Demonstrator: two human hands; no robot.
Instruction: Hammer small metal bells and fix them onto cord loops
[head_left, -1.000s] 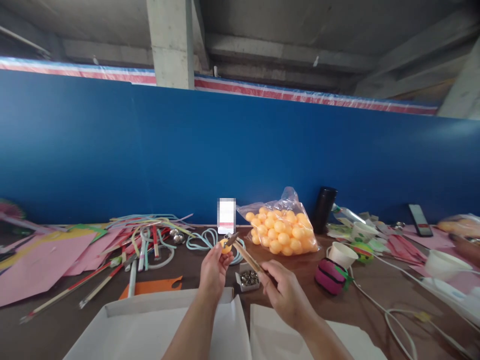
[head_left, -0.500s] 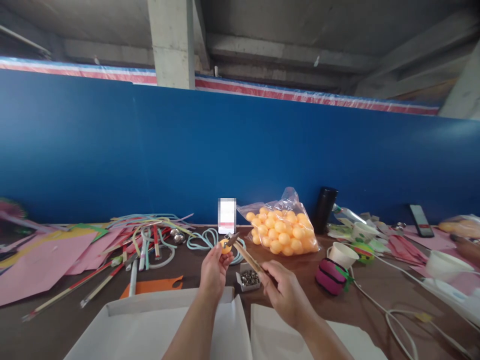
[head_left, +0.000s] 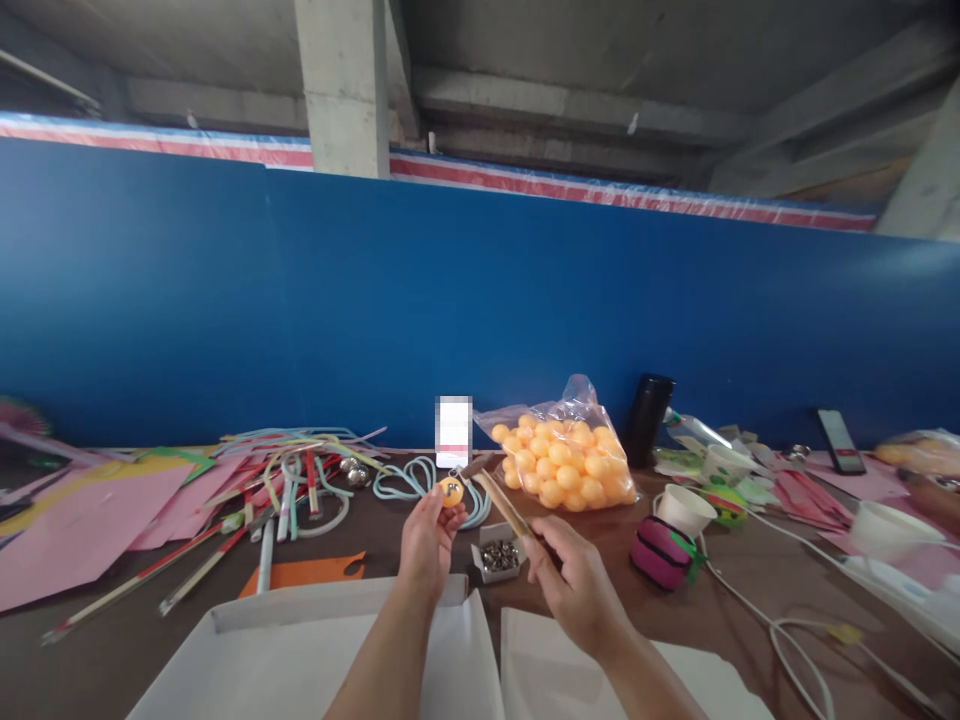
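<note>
My left hand pinches an orange ping-pong ball between its fingertips; a small, shiny metal piece shows on the ball's face. In my right hand is a hammer, gripped by its pale wooden handle, with a dark head. That head is just up and right of the ball, apart from it. Below the hammer, a small white box holds many little metal pieces.
Behind my right hand stands a clear bag of orange balls. A magenta pouch, paper cup and black bottle are on the right. Tubes and coloured paper lie left. A white box lid is in front.
The hammer's head has moved off the ball, up and to the right, and my right hand has shifted slightly right. My left hand and the ball have hardly moved.
</note>
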